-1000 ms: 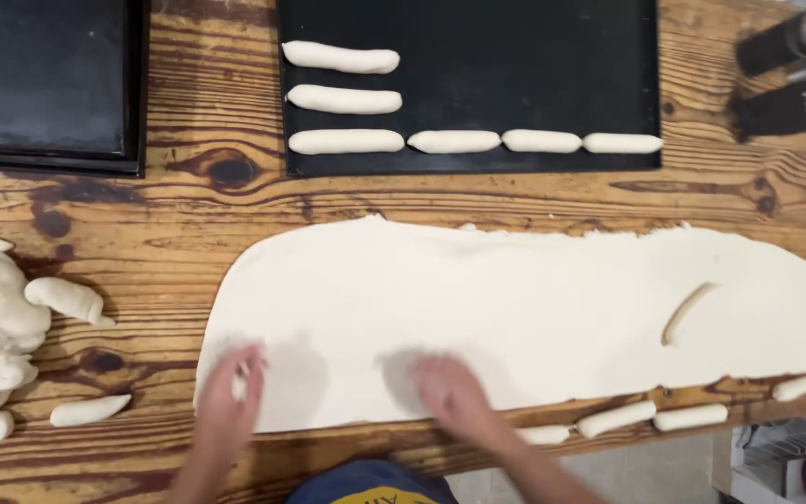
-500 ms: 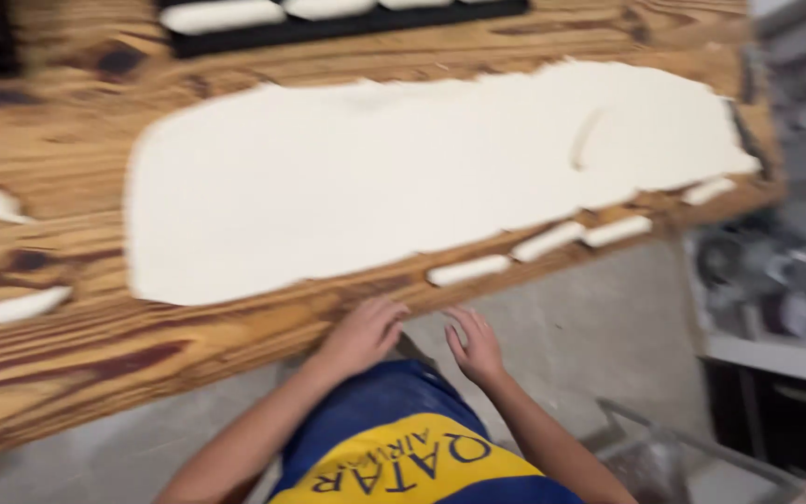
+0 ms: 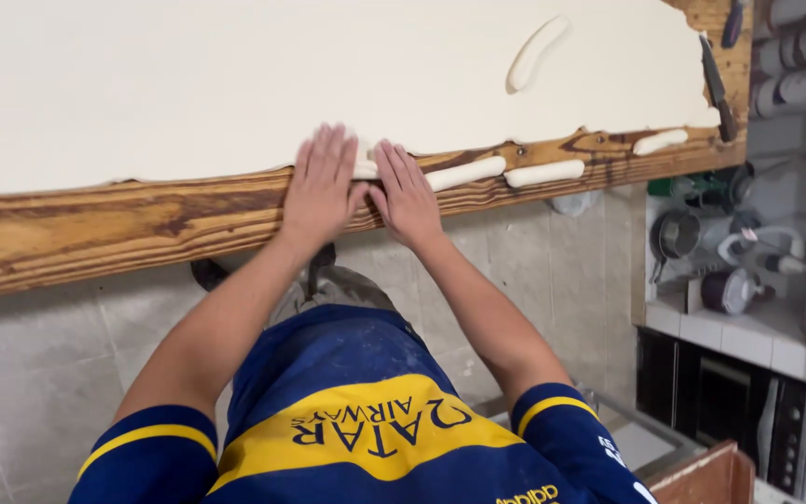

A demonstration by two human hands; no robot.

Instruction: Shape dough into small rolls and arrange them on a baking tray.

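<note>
Head view looks straight down on a wooden surface (image 3: 95, 229) whose near edge runs across the frame, most of its top covered by a large flat sheet of pale dough (image 3: 235, 84). Both hands lie palm-down side by side at that near edge, the left hand (image 3: 321, 187) and the right hand (image 3: 405, 191) almost touching at the thumbs, fingers straight and spread, pointing away from the body. Neither grip is closed on anything: the palms and fingers are flat, pressing down on a small piece of dough (image 3: 364, 168), of which only a pale sliver shows between the two hands. That flat, open posture suits rolling a piece under the palms rather than lifting it, and the spot on bare wood just off the sheet's edge gives a firm strip to work on. So the piece sits under the hands, roughly beneath the inner fingers, not pinched. To the right, along the same strip of wood, lie three finished dough sticks (image 3: 464, 174) in a row, set apart from each other; another stick (image 3: 535, 54) rests tilted on top of the sheet. A knife (image 3: 715, 89) lies at the sheet's right end, and shelves with pots (image 3: 701, 243) stand beyond the surface.
</note>
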